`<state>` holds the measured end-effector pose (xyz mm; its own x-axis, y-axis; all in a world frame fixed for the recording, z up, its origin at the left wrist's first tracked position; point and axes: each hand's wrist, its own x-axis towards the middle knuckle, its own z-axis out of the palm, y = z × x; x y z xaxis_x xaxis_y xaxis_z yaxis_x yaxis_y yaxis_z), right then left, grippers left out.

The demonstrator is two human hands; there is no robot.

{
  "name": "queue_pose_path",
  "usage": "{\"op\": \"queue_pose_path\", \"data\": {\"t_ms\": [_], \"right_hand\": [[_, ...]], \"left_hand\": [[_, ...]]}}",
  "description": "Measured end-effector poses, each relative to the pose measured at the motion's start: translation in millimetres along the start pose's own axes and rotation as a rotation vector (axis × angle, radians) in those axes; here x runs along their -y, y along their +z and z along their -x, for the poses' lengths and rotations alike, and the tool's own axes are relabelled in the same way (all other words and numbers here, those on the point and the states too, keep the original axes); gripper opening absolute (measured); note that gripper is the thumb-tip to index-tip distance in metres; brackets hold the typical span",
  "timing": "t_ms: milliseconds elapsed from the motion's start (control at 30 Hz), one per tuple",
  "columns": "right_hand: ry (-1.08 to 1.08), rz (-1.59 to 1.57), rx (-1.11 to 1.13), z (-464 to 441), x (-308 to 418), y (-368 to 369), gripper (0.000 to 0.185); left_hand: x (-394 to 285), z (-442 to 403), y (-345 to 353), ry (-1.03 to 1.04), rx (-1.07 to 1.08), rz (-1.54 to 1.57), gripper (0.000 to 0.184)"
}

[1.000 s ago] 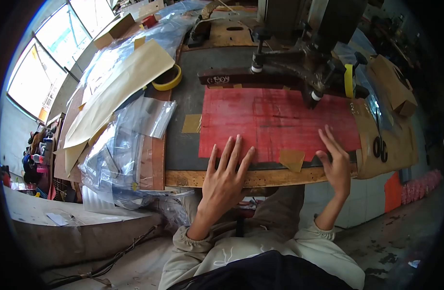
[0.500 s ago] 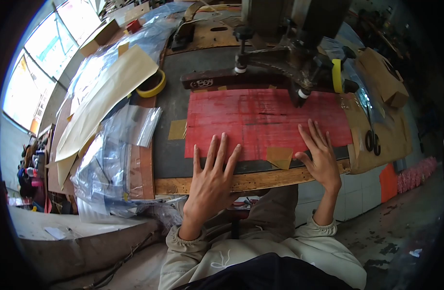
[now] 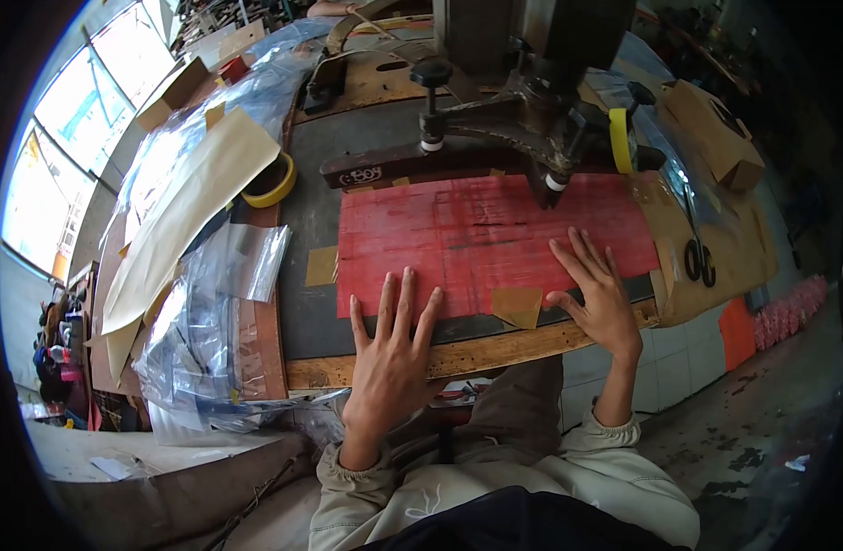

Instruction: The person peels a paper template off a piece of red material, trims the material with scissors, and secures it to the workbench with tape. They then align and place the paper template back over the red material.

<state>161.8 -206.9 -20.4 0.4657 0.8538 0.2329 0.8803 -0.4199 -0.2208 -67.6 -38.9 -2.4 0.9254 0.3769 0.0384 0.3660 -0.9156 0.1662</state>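
Note:
A flat red sheet (image 3: 495,234) with dark streaks lies on the dark work mat (image 3: 307,317). My left hand (image 3: 389,363) has its fingers spread, their tips on the sheet's near left edge. My right hand (image 3: 600,303) is also spread, with fingertips on the sheet near its right side. Both hands hold nothing. A piece of brown tape (image 3: 517,308) overlaps the near edge between them, and another tape piece (image 3: 321,266) sits by the left edge. Along the far edge runs a dark metal bar (image 3: 385,169) under the machine head (image 3: 513,119).
To the left are a yellow tape roll (image 3: 284,184), cream paper (image 3: 187,202) and clear plastic bags (image 3: 201,321). Black-handled scissors (image 3: 699,262) rest on brown paper (image 3: 742,243) at the right. Another tape roll (image 3: 620,140) hangs on the machine. Part of a person's arm (image 3: 334,9) shows at the back.
The camera view has shifted, moving the bench leftward in the frame. Both hands stay spread at the red sheet. The person's arm at the back has come into view.

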Motion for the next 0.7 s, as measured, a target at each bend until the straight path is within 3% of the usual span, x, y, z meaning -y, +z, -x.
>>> {"op": "queue_pose_path", "data": {"t_ms": [400, 533, 700], "right_hand": [[0.073, -0.053, -0.015, -1, 11, -2, 0.068], [0.108, -0.037, -0.021, -1, 16, 1, 0.067], [0.166, 0.034, -0.070, 0, 38, 10, 0.067]], "left_hand": [[9, 14, 13, 0.026, -0.149, 0.105, 0.101], [16, 37, 24, 0.052, -0.232, -0.034, 0.082], [29, 61, 25, -0.154, -0.318, 0.039, 0.064]]}}
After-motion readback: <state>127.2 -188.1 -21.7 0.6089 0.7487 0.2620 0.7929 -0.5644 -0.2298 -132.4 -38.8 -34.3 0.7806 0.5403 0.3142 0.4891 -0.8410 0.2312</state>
